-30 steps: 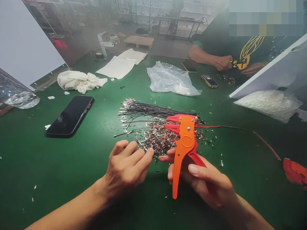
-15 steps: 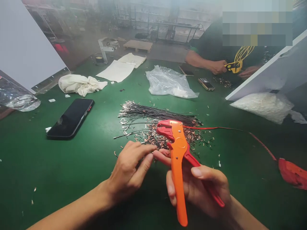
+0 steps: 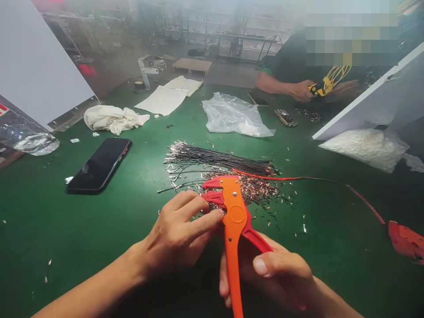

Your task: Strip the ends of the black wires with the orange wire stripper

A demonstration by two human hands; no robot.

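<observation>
My right hand [image 3: 281,269] holds an orange and red wire stripper [image 3: 236,216] upright, fingers around its handles and thumb near the red one. The red jaws stand apart and point left. My left hand [image 3: 179,227] is closed at the stripper's left side, its fingertips at the lower jaw. Whatever it pinches is hidden. Just beyond lies a bundle of black wires [image 3: 218,158] with metal terminals at the left ends. Short wire and copper scraps [image 3: 260,190] are heaped in front of the bundle, partly behind the stripper.
A phone [image 3: 99,165] and white cloth [image 3: 114,118] lie left, near a clear bottle [image 3: 29,132]. A plastic bag [image 3: 235,115] lies behind the wires. A red cord [image 3: 285,178] runs right to a red tool [image 3: 406,240]. Across the table, a person's hand [image 3: 302,90] grips a yellow-black tool.
The wire stripper has shifted left and slightly down in my right hand's grip. My left fingers have moved from beside my right fingertips to the stripper's jaws.
</observation>
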